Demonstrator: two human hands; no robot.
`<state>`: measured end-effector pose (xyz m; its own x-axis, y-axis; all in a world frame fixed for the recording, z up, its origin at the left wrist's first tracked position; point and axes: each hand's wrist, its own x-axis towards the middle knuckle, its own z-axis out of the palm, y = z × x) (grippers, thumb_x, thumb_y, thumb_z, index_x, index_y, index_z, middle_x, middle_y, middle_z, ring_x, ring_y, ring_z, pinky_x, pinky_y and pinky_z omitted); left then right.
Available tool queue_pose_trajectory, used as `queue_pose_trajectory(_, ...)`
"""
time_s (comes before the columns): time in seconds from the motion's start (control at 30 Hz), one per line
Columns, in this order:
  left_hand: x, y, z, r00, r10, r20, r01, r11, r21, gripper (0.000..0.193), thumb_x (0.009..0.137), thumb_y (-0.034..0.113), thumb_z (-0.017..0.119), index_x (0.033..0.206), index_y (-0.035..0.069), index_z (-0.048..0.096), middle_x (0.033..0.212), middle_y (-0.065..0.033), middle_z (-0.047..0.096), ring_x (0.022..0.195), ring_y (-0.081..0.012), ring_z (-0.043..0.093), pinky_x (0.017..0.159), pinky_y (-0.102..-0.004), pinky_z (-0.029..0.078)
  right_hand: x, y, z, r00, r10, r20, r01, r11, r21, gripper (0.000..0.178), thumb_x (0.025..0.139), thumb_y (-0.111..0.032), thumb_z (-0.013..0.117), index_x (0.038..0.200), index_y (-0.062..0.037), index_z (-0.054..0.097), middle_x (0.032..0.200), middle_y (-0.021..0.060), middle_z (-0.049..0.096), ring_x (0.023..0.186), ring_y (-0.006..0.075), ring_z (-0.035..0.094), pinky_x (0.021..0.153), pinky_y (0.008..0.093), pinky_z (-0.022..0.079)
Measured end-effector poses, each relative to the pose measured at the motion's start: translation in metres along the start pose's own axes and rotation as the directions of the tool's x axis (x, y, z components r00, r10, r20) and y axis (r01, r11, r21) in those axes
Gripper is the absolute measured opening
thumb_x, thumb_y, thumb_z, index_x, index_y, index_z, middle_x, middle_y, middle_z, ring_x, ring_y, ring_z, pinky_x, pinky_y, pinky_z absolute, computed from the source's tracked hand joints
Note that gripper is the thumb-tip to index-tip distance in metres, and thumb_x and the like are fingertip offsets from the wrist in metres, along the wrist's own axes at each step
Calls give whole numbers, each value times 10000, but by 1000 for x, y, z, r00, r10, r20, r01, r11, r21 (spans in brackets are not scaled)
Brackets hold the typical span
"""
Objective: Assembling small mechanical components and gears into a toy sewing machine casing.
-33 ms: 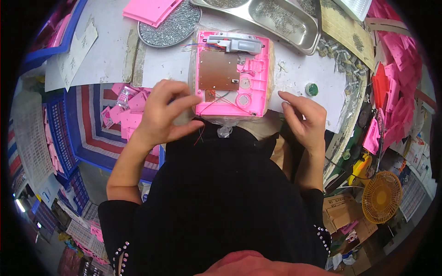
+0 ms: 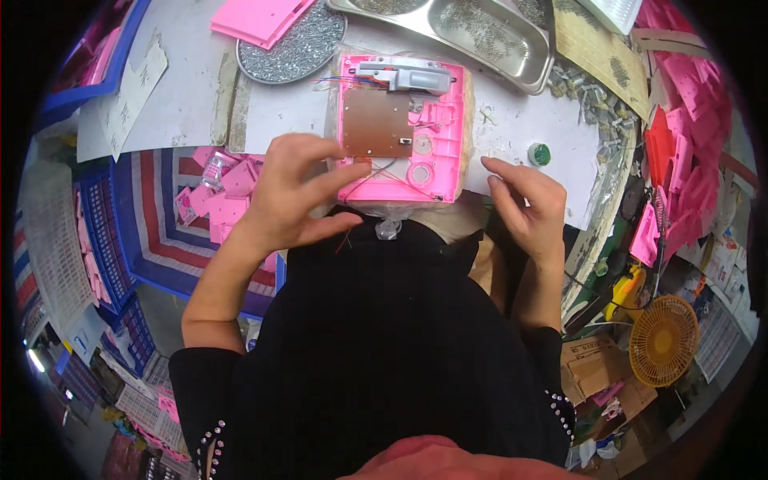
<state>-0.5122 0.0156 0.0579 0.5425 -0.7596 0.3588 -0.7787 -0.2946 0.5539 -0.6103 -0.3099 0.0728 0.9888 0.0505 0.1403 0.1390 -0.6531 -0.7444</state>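
Note:
A pink plastic casing (image 2: 392,190) lies open side up in front of me on a padded, plastic-wrapped support (image 2: 472,120). Inside it are a brown circuit board (image 2: 376,120), a grey-silver mechanism (image 2: 412,78) along the far side and thin coloured wires. My left hand (image 2: 300,188) is at the casing's near left corner, thumb and forefinger apart with nothing gripped between them. Loose thin wires (image 2: 346,238) hang just below its thumb. To the right of the casing, my right hand (image 2: 530,204) hovers by the table edge, fingers loosely bent and thumb apart, holding nothing.
A round tray of screws (image 2: 292,48) with pink panels (image 2: 260,18) over its rim stands at the far left. Beyond the casing is a steel tray (image 2: 534,76) of small parts. A small green-topped round container (image 2: 540,154) sits near my right hand. Pink parts (image 2: 230,210) fill a lined crate at left.
My left hand has shifted slightly to the right, its forefinger now further over the casing's near left corner. The right hand has barely moved.

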Motion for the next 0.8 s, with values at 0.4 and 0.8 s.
queue_pose_trajectory(0.4, 22, -15, 24, 962, 88, 259, -124, 984, 128, 544, 818, 583, 685, 1234, 234, 712, 1523, -128, 471, 1363, -379, 399, 1119, -573, 264, -13, 38, -61, 967, 192, -169, -224, 954, -197, 191, 861, -74, 720, 1046, -64, 768, 692, 90, 659, 561, 166, 601, 560, 292, 474)
queue_pose_trajectory(0.8, 29, 5, 26, 977, 96, 190, -109, 993, 56, 563, 766, 544, 738, 1232, 230, 710, 1353, -50, 576, 1242, -286, 486, 1134, -570, 206, 40, 44, -100, 967, 252, 25, -245, 955, -169, 170, 909, -90, 705, 1051, -7, 746, 698, 25, 638, 649, 44, 556, 581, 234, 431)
